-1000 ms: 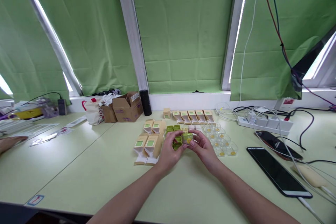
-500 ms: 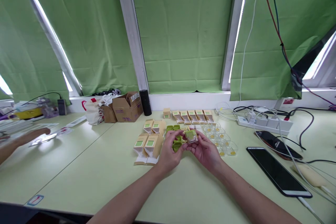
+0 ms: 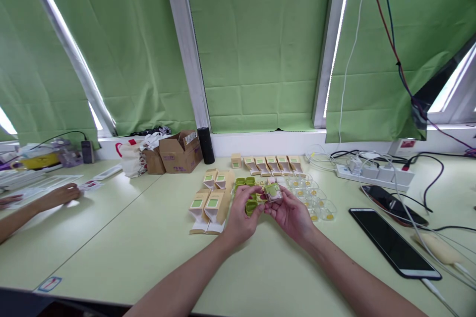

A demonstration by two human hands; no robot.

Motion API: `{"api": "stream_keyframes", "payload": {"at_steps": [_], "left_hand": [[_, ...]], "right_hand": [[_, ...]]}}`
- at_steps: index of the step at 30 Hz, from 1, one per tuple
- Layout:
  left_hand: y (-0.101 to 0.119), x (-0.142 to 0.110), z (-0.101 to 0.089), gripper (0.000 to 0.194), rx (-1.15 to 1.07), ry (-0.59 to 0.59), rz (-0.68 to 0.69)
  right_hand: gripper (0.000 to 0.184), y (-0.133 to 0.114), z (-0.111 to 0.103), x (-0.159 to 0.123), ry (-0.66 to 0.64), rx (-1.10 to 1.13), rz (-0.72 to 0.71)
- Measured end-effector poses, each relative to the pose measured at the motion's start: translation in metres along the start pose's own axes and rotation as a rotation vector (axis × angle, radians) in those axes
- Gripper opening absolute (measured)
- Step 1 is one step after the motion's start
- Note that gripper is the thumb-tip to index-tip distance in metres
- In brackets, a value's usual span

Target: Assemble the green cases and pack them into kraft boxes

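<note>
My right hand (image 3: 290, 214) holds a small clear case with a green insert (image 3: 272, 191) pinched in its fingertips above the table. My left hand (image 3: 241, 219) curls beside it, its fingers touching the same case and hovering over loose green inserts (image 3: 251, 206). Kraft cartons with green labels (image 3: 208, 204) lie just left of my hands. Clear cases with yellow dots (image 3: 313, 198) sit to the right. A row of opened cartons (image 3: 273, 165) stands behind.
Two phones (image 3: 394, 241) and a power strip (image 3: 375, 173) with cables lie at the right. Cardboard boxes (image 3: 174, 152) and a black cylinder (image 3: 206, 144) stand near the window sill. Another person's hand (image 3: 59, 194) rests on papers at far left.
My hands lifted the clear case slightly and turned it. The other person's hand at the left slid further right across the papers.
</note>
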State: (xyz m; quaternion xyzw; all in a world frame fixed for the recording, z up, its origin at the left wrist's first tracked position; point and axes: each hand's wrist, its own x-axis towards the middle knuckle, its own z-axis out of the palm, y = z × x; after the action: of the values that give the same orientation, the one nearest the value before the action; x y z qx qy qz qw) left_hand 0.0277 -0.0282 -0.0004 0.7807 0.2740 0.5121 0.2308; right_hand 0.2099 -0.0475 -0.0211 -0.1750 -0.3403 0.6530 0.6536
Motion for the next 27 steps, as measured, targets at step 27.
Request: {"api": "stream_keyframes", "payload": {"at_steps": [27], "left_hand": [[-0.004,-0.001,0.003,0.062,-0.135,-0.049,-0.157]], "right_hand": [[0.075,0.003,0.003,-0.004,0.045,-0.415,-0.286]]}}
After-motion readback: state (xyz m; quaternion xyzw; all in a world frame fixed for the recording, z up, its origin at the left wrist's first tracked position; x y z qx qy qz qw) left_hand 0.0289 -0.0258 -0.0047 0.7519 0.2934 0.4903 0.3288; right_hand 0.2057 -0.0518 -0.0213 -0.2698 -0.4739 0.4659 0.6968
